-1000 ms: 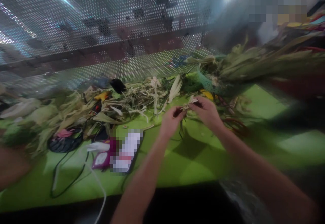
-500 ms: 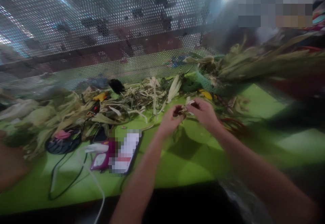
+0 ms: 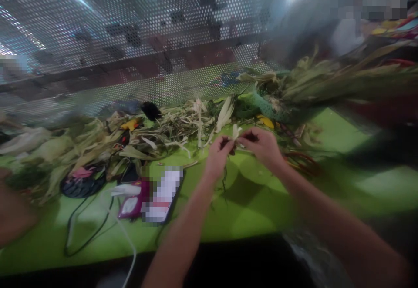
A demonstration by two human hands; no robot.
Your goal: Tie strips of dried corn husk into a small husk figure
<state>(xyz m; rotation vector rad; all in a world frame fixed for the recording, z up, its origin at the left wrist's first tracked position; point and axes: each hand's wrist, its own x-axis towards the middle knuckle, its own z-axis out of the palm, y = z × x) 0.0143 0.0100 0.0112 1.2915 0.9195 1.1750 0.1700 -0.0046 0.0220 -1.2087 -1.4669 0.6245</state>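
Note:
Both of my hands meet above a bright green table (image 3: 248,209). My left hand (image 3: 218,155) and my right hand (image 3: 264,145) are each closed in a pinch on a small bundle of pale husk strips (image 3: 235,133) held between them. Thin dark strands hang down from the bundle below my left hand. A long heap of corn husks and leaves (image 3: 170,129) lies just beyond my hands.
A green mesh basket (image 3: 271,107) full of leafy stalks stands at the back right. A phone (image 3: 163,194), a pink case (image 3: 130,205), a dark round object (image 3: 83,185) and cables lie at the left. A perforated metal screen (image 3: 146,40) walls the back. Another person's arm (image 3: 13,214) is at the far left.
My hands have stayed together on the husk bundle, shifting it slightly; a pale strip now sticks up between them. The view has barely moved.

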